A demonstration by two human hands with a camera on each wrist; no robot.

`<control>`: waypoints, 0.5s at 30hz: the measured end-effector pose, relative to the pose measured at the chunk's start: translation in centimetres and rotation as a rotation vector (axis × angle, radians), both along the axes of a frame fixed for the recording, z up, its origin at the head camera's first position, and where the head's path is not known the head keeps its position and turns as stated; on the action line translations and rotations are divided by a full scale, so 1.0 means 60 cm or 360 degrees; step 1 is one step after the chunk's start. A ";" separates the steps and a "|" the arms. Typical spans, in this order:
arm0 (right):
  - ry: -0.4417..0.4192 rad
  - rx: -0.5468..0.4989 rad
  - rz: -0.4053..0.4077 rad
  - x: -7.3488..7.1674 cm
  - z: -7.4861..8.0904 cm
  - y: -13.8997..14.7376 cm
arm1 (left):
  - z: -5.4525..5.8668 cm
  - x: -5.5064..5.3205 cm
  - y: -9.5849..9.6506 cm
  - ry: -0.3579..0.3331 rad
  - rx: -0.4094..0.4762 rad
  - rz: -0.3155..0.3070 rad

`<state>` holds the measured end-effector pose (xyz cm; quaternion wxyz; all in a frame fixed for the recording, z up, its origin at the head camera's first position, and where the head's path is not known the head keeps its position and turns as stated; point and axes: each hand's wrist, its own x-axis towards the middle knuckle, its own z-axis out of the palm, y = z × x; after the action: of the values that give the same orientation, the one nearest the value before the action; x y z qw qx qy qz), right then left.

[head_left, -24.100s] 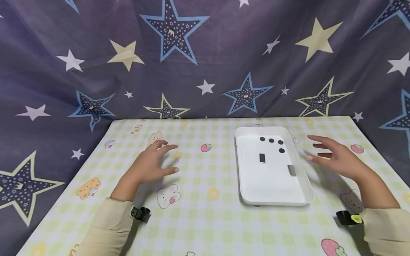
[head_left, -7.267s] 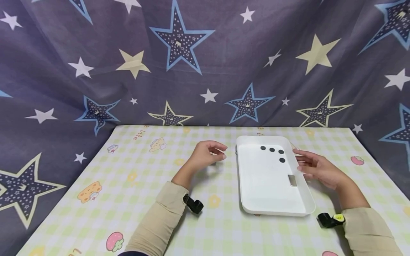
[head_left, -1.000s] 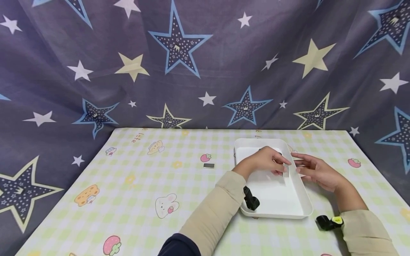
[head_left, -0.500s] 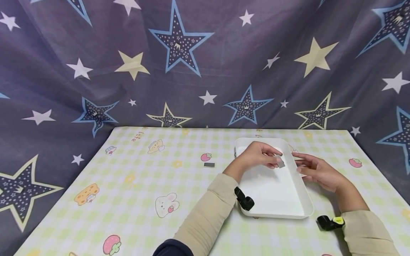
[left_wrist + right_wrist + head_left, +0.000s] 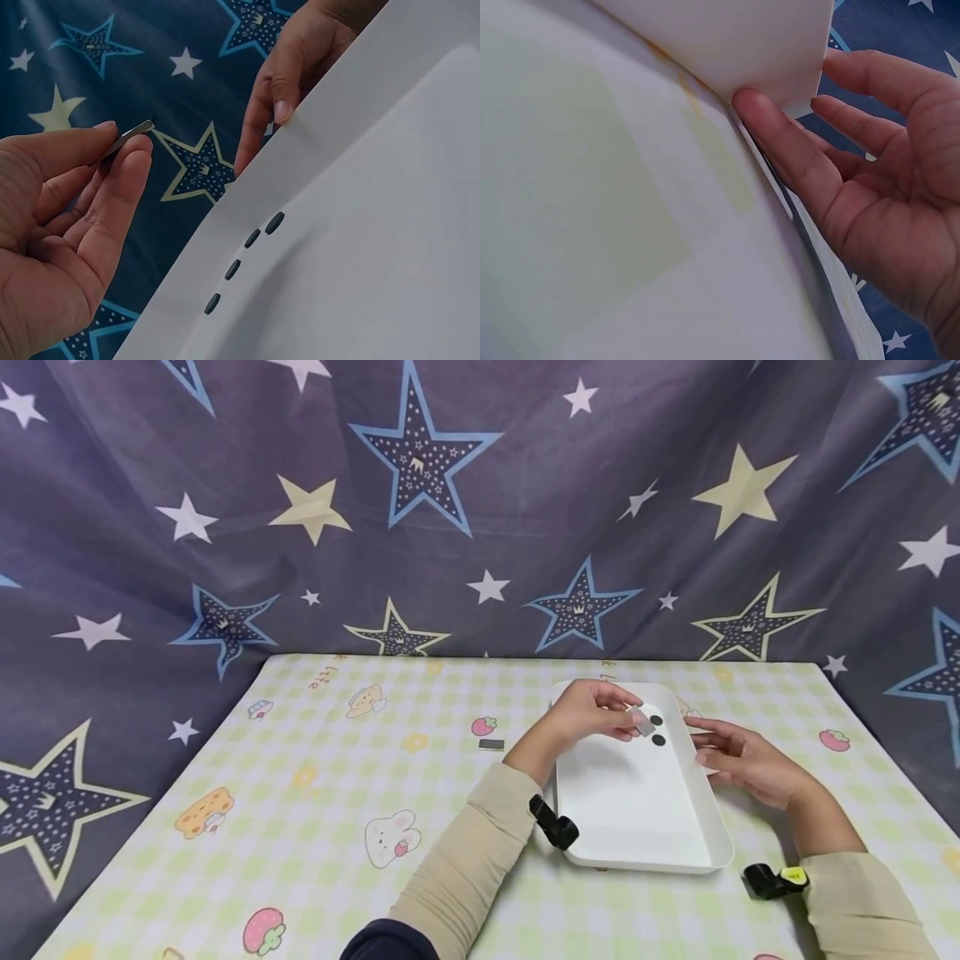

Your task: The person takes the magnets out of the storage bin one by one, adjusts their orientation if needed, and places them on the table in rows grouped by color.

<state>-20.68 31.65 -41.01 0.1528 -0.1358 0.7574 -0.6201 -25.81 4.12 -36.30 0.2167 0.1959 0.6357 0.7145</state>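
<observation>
Between thumb and fingertips, my left hand [image 5: 581, 717] pinches a thin grey rectangular plate [image 5: 643, 722], raised over the far part of the white tray [image 5: 637, 827]. The left wrist view shows the plate [image 5: 129, 139] nearly edge-on. My right hand [image 5: 753, 768] has loosely bent fingers at the tray's outer right wall, the thumb close against it in the right wrist view. Several small black discs [image 5: 232, 270] lie in a line inside the tray; in the head view my left hand hides some of them. A similar dark rectangular plate [image 5: 491, 745] lies on the cloth left of the tray.
A green-and-white checked cloth [image 5: 315, 843] with cartoon prints covers the table. Behind it hangs a dark curtain [image 5: 510, 468] with stars. The tray's raised walls surround the discs. Black cameras sit on both wrists.
Earlier, one plate went from the tray to the cloth. Over the last second my left hand lifted the second plate off the tray's right side, moving left and away. My right hand stays put.
</observation>
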 end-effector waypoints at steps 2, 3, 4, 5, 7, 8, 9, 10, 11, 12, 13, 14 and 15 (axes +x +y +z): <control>0.0008 -0.0022 0.0010 0.000 -0.001 0.001 | 0.001 -0.002 -0.006 -0.0003 0.0009 0.0011; 0.0010 -0.0031 0.0012 0.001 -0.001 0.001 | 0.000 -0.002 -0.008 -0.0008 0.0014 0.0022; 0.0013 -0.0036 0.0014 0.001 -0.001 0.001 | 0.000 -0.003 -0.011 -0.0013 0.0019 0.0034; 0.0015 -0.0035 0.0015 0.001 -0.001 0.001 | 0.000 -0.003 -0.014 -0.0015 0.0022 0.0044; 0.0014 -0.0031 0.0009 0.001 0.000 0.001 | -0.002 -0.004 -0.019 -0.0011 0.0023 0.0055; 0.0012 -0.0027 0.0005 0.001 0.000 0.000 | -0.002 -0.004 -0.022 -0.0006 0.0015 0.0060; 0.0012 -0.0023 0.0002 0.001 0.000 0.000 | -0.003 -0.005 -0.025 -0.0003 0.0007 0.0062; 0.0013 -0.0021 0.0000 0.001 0.000 0.000 | -0.003 -0.005 -0.028 0.0007 -0.0005 0.0060; 0.0015 -0.0019 0.0000 0.001 0.000 0.000 | -0.004 -0.005 -0.030 0.0014 -0.0012 0.0058; 0.0016 -0.0019 0.0000 0.001 0.000 0.000 | -0.004 -0.005 -0.033 0.0020 -0.0018 0.0054; 0.0018 -0.0021 0.0003 0.001 0.000 0.000 | -0.004 -0.005 -0.036 0.0023 -0.0025 0.0052; 0.0020 -0.0024 0.0007 0.001 0.000 0.000 | -0.004 -0.005 -0.038 0.0024 -0.0024 0.0048; 0.0021 -0.0029 0.0010 0.001 -0.001 0.000 | -0.004 -0.005 -0.041 0.0023 -0.0018 0.0042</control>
<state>-20.62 31.67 -41.04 0.1484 -0.1437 0.7523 -0.6255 -26.13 1.65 -36.55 0.2039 0.1914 0.6438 0.7123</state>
